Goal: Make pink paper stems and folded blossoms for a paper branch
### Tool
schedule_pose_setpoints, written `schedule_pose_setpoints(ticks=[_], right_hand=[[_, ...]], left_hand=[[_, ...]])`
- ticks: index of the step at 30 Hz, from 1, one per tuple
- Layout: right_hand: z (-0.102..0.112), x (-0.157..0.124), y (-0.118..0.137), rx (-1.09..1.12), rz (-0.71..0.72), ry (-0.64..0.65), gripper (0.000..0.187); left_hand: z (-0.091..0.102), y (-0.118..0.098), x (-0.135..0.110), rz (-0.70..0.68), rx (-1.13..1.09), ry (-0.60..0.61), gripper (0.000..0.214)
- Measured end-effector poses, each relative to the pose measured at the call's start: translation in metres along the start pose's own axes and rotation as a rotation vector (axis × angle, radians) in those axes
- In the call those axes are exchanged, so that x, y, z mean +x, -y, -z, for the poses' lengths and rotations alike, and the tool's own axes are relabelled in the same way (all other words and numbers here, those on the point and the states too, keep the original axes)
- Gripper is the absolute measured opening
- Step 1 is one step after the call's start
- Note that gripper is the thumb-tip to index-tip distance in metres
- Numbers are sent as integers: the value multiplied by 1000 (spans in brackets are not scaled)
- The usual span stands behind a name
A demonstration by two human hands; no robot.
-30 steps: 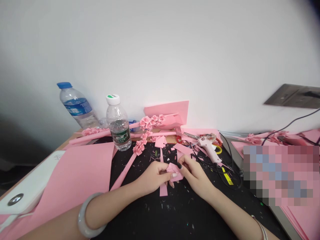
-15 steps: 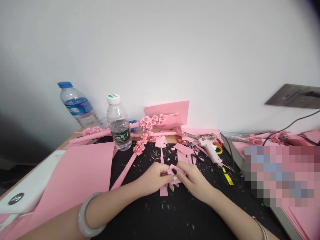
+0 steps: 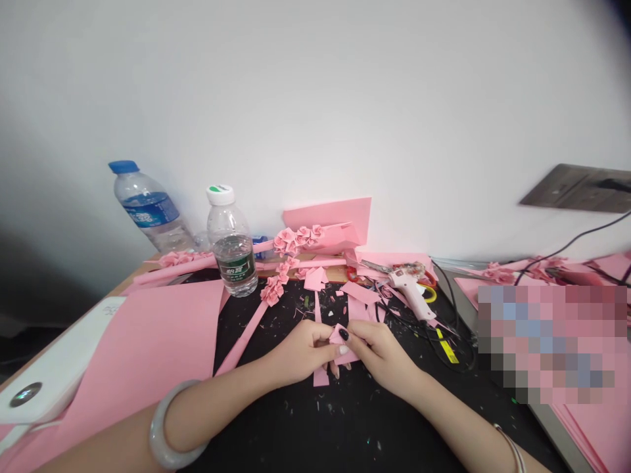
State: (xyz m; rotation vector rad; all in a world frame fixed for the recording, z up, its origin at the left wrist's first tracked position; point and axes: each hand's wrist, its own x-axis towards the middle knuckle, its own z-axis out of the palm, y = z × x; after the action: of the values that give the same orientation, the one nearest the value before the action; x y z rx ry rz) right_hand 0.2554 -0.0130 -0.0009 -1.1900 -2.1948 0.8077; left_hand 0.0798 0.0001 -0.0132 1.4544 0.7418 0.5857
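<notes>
Over the black mat, my left hand point(image 3: 306, 353) and my right hand point(image 3: 379, 351) meet and pinch a small piece of pink paper point(image 3: 346, 356) between them. Both thumbs press on its upper face, with fingertips showing beneath. Partly covered by my left hand, a narrow pink paper strip point(image 3: 321, 376) lies on the mat. Beyond my hands are several pink paper scraps point(image 3: 361, 292). To the left, a pink paper stem with folded flowers point(image 3: 274, 288) reaches up from behind my left forearm.
A glue gun point(image 3: 411, 294) with a coiled cable and scissors point(image 3: 430, 293) lie right of centre. A water bottle point(image 3: 236, 253) stands at the back; a blue-capped bottle point(image 3: 150, 209) leans on the wall. Large pink sheets point(image 3: 162, 335) and a white device point(image 3: 64, 361) fill the left side.
The view has shifted very slightly. My hands hold the same pink paper in almost the same spot, with the thumbs moved only a little.
</notes>
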Motion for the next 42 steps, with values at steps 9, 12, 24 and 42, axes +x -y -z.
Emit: schedule_pose_setpoints(ticks=[9, 12, 24, 42], right_hand=[[4, 0, 4, 41, 26, 69, 35], [4, 0, 4, 64, 49, 76, 35], [7, -4, -1, -83, -15, -381, 22], [-5, -9, 12, -39, 74, -95, 23]], left_hand=[[0, 0, -2, 18, -18, 28, 23], [-1, -1, -1, 29, -38, 33, 24], [-2, -4, -4, -18, 105, -157, 32], [-10, -7, -12, -283, 428, -96, 11]])
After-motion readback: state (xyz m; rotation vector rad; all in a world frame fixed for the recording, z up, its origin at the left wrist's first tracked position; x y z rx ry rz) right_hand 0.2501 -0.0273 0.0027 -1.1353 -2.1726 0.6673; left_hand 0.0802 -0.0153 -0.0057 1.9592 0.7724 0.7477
